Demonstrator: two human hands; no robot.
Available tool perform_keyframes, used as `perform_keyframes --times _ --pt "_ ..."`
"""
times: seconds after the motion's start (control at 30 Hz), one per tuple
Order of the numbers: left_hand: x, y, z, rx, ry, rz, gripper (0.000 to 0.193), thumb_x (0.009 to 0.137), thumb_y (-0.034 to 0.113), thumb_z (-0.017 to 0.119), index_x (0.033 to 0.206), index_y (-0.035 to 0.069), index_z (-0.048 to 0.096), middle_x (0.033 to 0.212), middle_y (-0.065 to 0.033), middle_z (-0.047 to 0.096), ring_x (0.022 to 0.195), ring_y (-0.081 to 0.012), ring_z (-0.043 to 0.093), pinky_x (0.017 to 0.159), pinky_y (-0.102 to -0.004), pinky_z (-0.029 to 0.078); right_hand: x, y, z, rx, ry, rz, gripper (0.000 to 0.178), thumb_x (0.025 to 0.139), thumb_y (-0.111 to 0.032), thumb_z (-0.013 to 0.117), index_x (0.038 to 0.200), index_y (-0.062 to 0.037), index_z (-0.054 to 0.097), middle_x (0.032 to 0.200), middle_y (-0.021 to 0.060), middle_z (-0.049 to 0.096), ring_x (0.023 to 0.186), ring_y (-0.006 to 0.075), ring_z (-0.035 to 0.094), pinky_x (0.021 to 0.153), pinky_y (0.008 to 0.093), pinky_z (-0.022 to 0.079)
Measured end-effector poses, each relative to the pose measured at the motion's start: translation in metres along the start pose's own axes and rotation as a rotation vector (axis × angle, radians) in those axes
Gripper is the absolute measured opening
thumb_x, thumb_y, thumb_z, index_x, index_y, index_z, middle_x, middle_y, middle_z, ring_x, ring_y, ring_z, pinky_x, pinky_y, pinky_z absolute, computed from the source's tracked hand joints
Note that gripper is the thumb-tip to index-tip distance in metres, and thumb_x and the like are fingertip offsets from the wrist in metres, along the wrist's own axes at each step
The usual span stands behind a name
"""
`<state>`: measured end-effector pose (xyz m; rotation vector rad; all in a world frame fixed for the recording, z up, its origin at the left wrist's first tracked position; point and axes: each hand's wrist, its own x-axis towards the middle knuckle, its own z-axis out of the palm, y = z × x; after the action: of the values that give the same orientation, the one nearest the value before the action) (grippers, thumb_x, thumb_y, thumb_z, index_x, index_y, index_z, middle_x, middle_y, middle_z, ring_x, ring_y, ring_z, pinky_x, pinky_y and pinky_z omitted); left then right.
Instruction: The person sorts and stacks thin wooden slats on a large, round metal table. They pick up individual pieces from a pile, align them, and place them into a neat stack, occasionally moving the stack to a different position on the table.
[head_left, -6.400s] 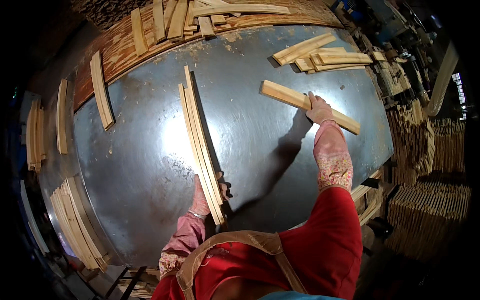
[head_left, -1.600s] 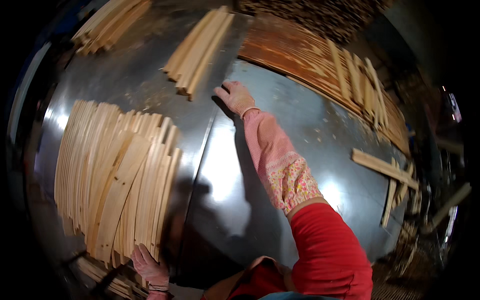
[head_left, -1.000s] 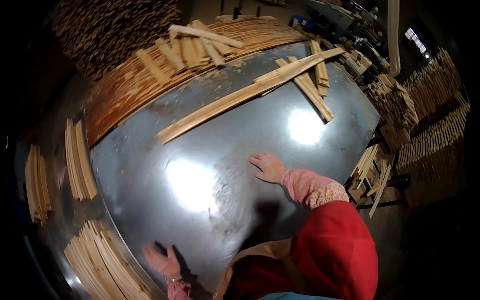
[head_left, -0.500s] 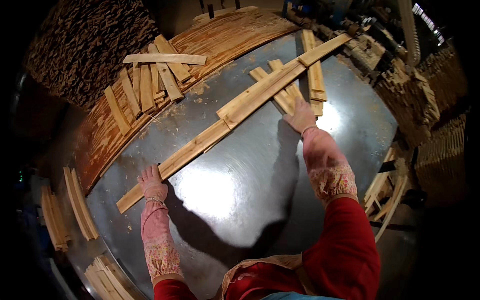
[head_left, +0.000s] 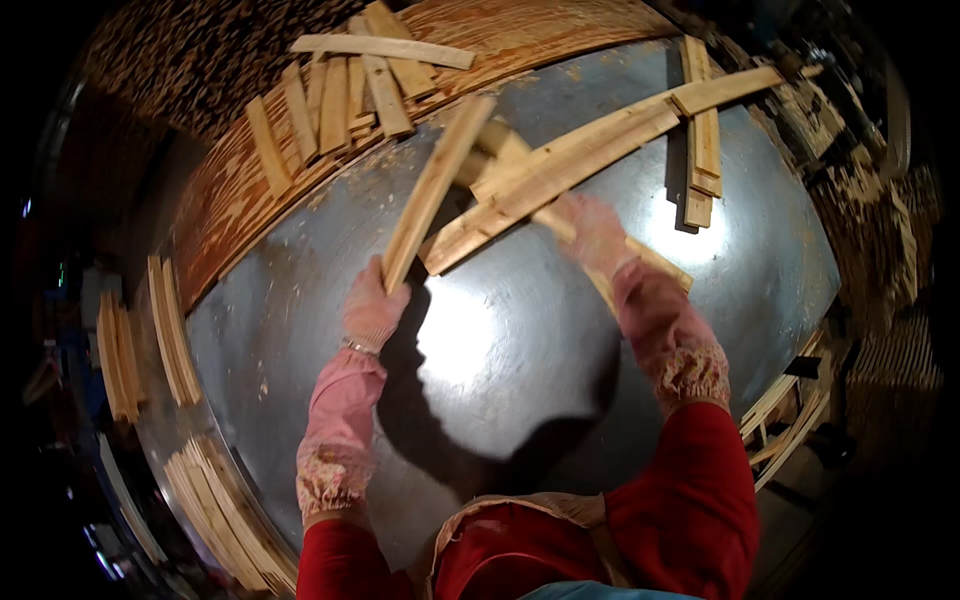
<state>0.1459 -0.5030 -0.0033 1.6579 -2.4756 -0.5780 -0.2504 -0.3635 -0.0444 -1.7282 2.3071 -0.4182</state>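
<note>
My left hand (head_left: 375, 305), in a pale pink glove, grips the near end of a narrow wooden slat (head_left: 437, 190), which tilts up and away over the metal tabletop (head_left: 480, 400). My right hand (head_left: 594, 235), gloved alike and slightly blurred, is closed around light slats (head_left: 648, 262) that cross beneath longer slats. Those longer slats (head_left: 560, 180) lie diagonally, side by side, and another slat (head_left: 728, 90) overlaps their far right end. The far end of the crossing slats is smeared by motion.
A fan of loose slats (head_left: 335, 105) rests on a reddish-brown board (head_left: 560, 22) along the far edge. Stacked slats (head_left: 703, 150) lie at the far right. More bundles (head_left: 215, 510) stand left of the table, and strips (head_left: 790, 410) sit beyond its right edge.
My left hand has lifted the lower-left slat away from the diagonal row and swung it upright. My right hand has shifted the crossing slats, apart from the far-right stack. The view has moved too.
</note>
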Motion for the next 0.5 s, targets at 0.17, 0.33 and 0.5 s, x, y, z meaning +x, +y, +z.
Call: perform_keyframes --times 0.17,0.33,0.5 --pt "-0.081 0.006 -0.008 -0.306 -0.348 -0.106 0.06 0.091 0.034 0.071 0.143 0.007 0.06 0.107 -0.0195 0.074 0.102 -0.0403 0.071 0.096 -0.0477 0.056 -0.108 -0.136 -0.002 -0.082 -0.731 -0.512 0.081 0.082 -0.039 0.084 0.15 -0.0067 0.057 0.138 0.0213 0.066 0.132 0.04 0.06 0.11 0.048 0.051" --pt "-0.238 -0.069 -0.019 -1.35 -0.619 -0.64 0.057 0.097 0.034 0.073 0.139 -0.003 0.06 0.11 -0.018 0.073 0.09 -0.0284 0.072 0.076 -0.0422 0.063 -0.207 -0.117 0.101 0.887 0.024 -0.014 0.062 0.101 -0.035 0.076 0.148 0.0003 0.057 0.13 0.02 0.069 0.126 0.0334 0.064 0.108 0.0402 0.053" --pt "-0.338 -0.131 -0.016 -1.997 -0.362 -0.834 0.058 0.107 0.043 0.052 0.142 -0.003 0.055 0.115 -0.0242 0.072 0.089 -0.0365 0.073 0.079 -0.0529 0.063 -0.074 -0.117 0.059 1.206 0.421 0.541 0.041 0.104 -0.031 0.071 0.123 0.0048 0.063 0.099 0.0124 0.068 0.075 0.0215 0.063 0.061 0.0351 0.052"
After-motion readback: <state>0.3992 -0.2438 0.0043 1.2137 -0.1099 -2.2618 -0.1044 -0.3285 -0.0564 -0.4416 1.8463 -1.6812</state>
